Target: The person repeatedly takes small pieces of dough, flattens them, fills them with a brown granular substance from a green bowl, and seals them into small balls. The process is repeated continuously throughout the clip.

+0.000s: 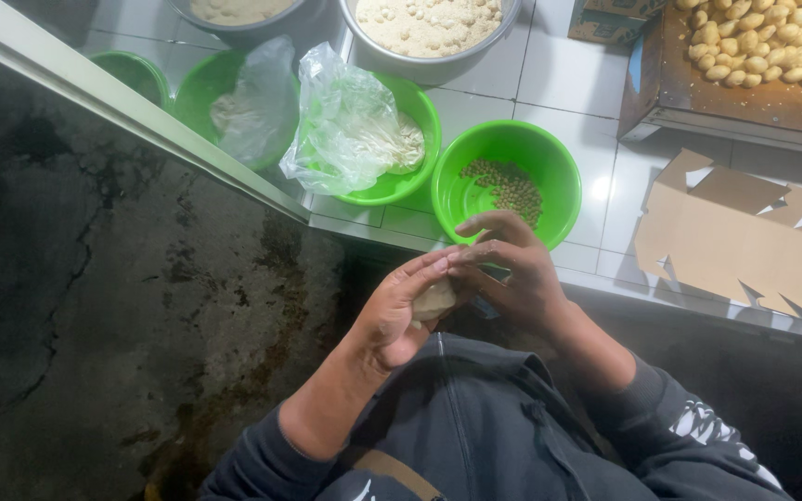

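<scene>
Left hand (401, 311) cups a dough lump (434, 301), right hand (512, 274) pinching it, seemingly; loose grip risks dropping it to floor (95, 278).

A flattened cardboard sheet (744, 243) lies right of the green bowl of small beans (507, 178); plastic-bagged bowls (364, 139) sit left of it

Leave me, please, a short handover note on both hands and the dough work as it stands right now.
Left hand: cupped, holding a small dough piece in the palm.
Right hand: fingers pressing on that same piece.
Nearby: green bowl of small brownish bits just ahead of the hands; metal bowl of pale crumbly mix beyond it.
Done: a pile of shaped pale pieces lies on the brown tray at upper right.
Left: the piece in hand is not yet on the tray.
</scene>
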